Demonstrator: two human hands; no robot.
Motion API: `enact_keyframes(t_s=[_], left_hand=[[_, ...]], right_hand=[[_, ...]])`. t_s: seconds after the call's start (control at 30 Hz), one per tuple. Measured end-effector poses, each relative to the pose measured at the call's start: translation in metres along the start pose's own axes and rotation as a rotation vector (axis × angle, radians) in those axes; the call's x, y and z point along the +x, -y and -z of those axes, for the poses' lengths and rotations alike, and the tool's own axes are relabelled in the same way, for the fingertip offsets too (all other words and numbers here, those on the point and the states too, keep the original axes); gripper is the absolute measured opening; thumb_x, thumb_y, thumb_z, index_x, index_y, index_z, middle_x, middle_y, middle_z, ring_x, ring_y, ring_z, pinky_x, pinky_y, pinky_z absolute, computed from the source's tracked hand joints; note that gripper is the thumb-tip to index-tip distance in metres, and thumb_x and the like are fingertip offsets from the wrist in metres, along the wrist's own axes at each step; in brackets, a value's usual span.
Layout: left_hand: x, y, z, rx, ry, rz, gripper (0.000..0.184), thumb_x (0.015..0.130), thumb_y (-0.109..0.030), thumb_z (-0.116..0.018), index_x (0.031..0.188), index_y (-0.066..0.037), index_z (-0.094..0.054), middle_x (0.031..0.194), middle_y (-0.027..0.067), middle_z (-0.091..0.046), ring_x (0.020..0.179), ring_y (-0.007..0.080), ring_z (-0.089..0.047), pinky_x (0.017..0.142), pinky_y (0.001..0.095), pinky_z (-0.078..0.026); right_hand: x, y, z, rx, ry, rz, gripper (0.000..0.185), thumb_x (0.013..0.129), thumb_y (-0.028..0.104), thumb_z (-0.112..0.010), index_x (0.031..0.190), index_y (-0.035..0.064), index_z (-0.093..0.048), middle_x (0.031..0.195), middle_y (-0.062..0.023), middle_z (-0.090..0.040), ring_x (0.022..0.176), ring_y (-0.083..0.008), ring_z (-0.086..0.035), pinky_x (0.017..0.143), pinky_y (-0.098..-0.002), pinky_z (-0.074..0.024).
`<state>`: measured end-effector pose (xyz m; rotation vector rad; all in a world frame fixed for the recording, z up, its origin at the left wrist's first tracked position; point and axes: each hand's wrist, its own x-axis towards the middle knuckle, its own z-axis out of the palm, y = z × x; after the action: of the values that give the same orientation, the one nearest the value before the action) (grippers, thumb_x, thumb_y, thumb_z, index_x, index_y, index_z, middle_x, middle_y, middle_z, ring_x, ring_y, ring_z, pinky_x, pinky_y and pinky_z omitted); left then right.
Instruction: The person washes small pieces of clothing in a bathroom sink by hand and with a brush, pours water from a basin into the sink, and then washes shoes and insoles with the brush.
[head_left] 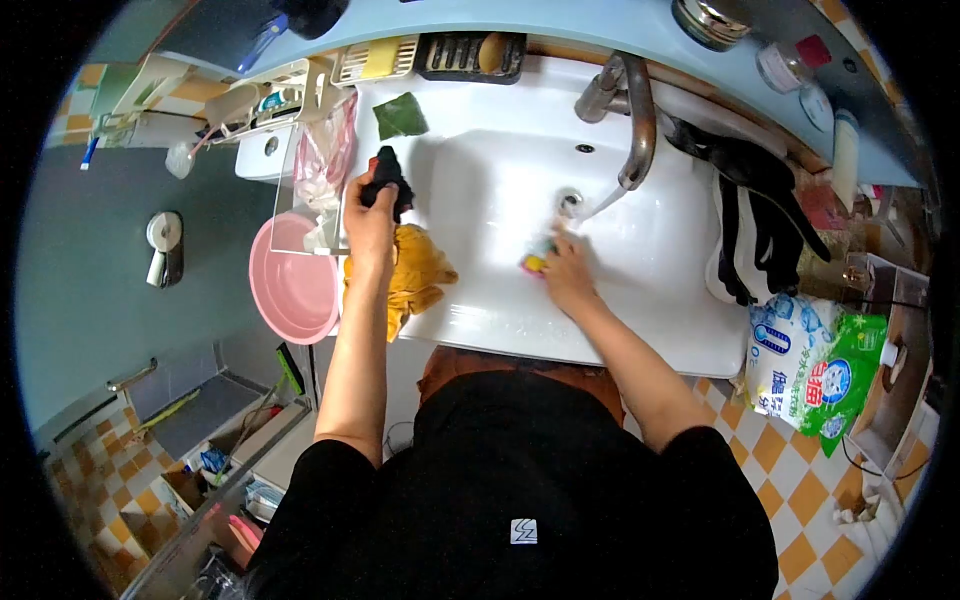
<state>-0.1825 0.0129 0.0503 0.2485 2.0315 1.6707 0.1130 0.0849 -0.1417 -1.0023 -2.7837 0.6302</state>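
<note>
1. At the left of the frame, a pink tub (293, 325) stands beside the white sink (665, 310).
2. Right of it, in the upper left-centre, the left hand (370, 218) is closed around a bunched dark cloth (386, 185), held above the sink's left ledge.
3. A green cloth (400, 116) lies flat above that hand; a mustard cloth (418, 270) lies heaped below and to its right.
4. Just right of the frame's centre, the right hand (570, 270) reaches down to the sink floor, over a small multicoloured piece (534, 264). Blur hides how firmly the fingers grip it, or whether it is sponge or cloth.
5. Beyond those fingers are the drain (570, 198) and the running tap (640, 125). Wiping or rinsing in the sink seems the step in hand; the next move likely calls for a sure hold on the wet piece, with the dark cloth kept clear of the stream.
6. At the right, a detergent bag (792, 355) leans by the sink.
</note>
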Motion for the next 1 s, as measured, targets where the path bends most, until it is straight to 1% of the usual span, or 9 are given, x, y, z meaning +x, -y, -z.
enact_keyframes(t_s=[0.07, 0.17, 0.23, 0.43, 0.53, 0.6, 0.77, 0.87, 1.0], left_hand=[[-0.011, 0.007, -0.003, -0.055, 0.044, 0.094, 0.027, 0.090, -0.007, -0.070, 0.114, -0.002, -0.058, 0.089, 0.0066, -0.065, 0.070, 0.0135, -0.062, 0.060, 0.0270, -0.049], [-0.045, -0.009, -0.003, -0.034, 0.120, 0.335, 0.034, 0.088, -0.020, -0.078, 0.109, -0.004, -0.056, 0.086, 0.0031, -0.063, 0.063, 0.0103, -0.056, 0.055, 0.0242, -0.045], [-0.059, -0.008, 0.012, -0.328, 0.169, 0.550, 0.031, 0.089, -0.022, -0.077, 0.105, -0.004, -0.056, 0.081, 0.0018, -0.060, 0.057, 0.0044, -0.049, 0.050, 0.0198, -0.043], [-0.073, 0.026, 0.047, -1.300, 0.343, 1.076, 0.023, 0.095, -0.014, -0.064, 0.108, 0.001, -0.051, 0.073, 0.0002, -0.050, 0.052, 0.0030, -0.044, 0.049, 0.0161, -0.044], [-0.081, 0.035, 0.028, -1.422, 0.328, 1.131, 0.024, 0.096, -0.016, -0.060, 0.106, 0.002, -0.048, 0.068, -0.0015, -0.042, 0.050, 0.0041, -0.040, 0.048, 0.0159, -0.043], [-0.081, 0.048, 0.019, -1.605, 0.550, 1.172, 0.022, 0.096, -0.017, -0.058, 0.106, 0.001, -0.049, 0.068, -0.0011, -0.042, 0.050, 0.0049, -0.040, 0.047, 0.0172, -0.042], [-0.073, 0.049, 0.002, -1.378, 0.390, 1.050, 0.025, 0.098, -0.029, -0.057, 0.100, -0.004, -0.059, 0.078, 0.0045, -0.057, 0.043, 0.0063, -0.038, 0.044, 0.0213, -0.039], [-0.075, 0.051, -0.011, -1.236, 0.458, 0.939, 0.027, 0.097, -0.031, -0.061, 0.100, -0.004, -0.058, 0.080, 0.0034, -0.056, 0.045, 0.0053, -0.036, 0.048, 0.0212, -0.042], [-0.091, 0.023, -0.040, -1.180, 0.111, 0.990, 0.030, 0.092, -0.038, -0.070, 0.089, -0.009, -0.061, 0.084, 0.0041, -0.059, 0.084, 0.0179, -0.062, 0.084, 0.0437, -0.053]], right_hand=[[0.047, 0.011, 0.013, -0.033, 0.101, 0.059, 0.023, 0.089, 0.013, -0.060, 0.109, 0.0040, -0.066, 0.132, -0.0141, -0.054, 0.110, -0.0392, -0.056, 0.093, -0.0482, -0.0512], [0.081, -0.056, -0.004, 0.073, -0.034, -0.302, 0.036, 0.094, 0.019, -0.052, 0.127, 0.0056, -0.056, 0.120, -0.0159, -0.061, 0.104, -0.0324, -0.061, 0.089, -0.0460, -0.0517], [0.075, -0.080, 0.043, 0.013, -0.163, -0.257, 0.034, 0.092, 0.019, -0.056, 0.122, 0.0038, -0.059, 0.116, -0.0160, -0.063, 0.103, -0.0326, -0.062, 0.092, -0.0458, -0.0498], [-0.014, -0.061, 0.025, -0.006, -0.049, -0.761, 0.026, 0.094, 0.023, -0.060, 0.114, 0.0065, -0.061, 0.114, -0.0181, -0.062, 0.108, -0.0342, -0.062, 0.089, -0.0446, -0.0518], [0.016, -0.026, -0.006, 0.516, 0.105, -0.778, 0.025, 0.097, 0.027, -0.058, 0.115, 0.0094, -0.059, 0.108, -0.0160, -0.066, 0.107, -0.0310, -0.065, 0.079, -0.0368, -0.0557], [0.050, -0.007, 0.032, 1.820, 0.297, -0.900, 0.025, 0.097, 0.031, -0.059, 0.115, 0.0130, -0.060, 0.100, -0.0102, -0.066, 0.102, -0.0260, -0.067, 0.078, -0.0367, -0.0554], [0.062, 0.004, 0.089, 2.229, -0.086, -1.161, 0.035, 0.096, 0.041, -0.060, 0.115, 0.0119, -0.065, 0.114, -0.0076, -0.066, 0.109, -0.0250, -0.064, 0.097, -0.0464, -0.0526], [0.055, 0.017, 0.126, 2.472, 0.013, -0.898, 0.034, 0.097, 0.038, -0.059, 0.115, 0.0094, -0.066, 0.128, -0.0123, -0.062, 0.106, -0.0261, -0.064, 0.105, -0.0448, -0.0477], [0.046, -0.015, 0.110, 2.674, -0.131, -0.835, 0.028, 0.101, 0.026, -0.056, 0.120, 0.0073, -0.064, 0.132, -0.0148, -0.058, 0.099, -0.0239, -0.065, 0.085, -0.0338, -0.0566]])
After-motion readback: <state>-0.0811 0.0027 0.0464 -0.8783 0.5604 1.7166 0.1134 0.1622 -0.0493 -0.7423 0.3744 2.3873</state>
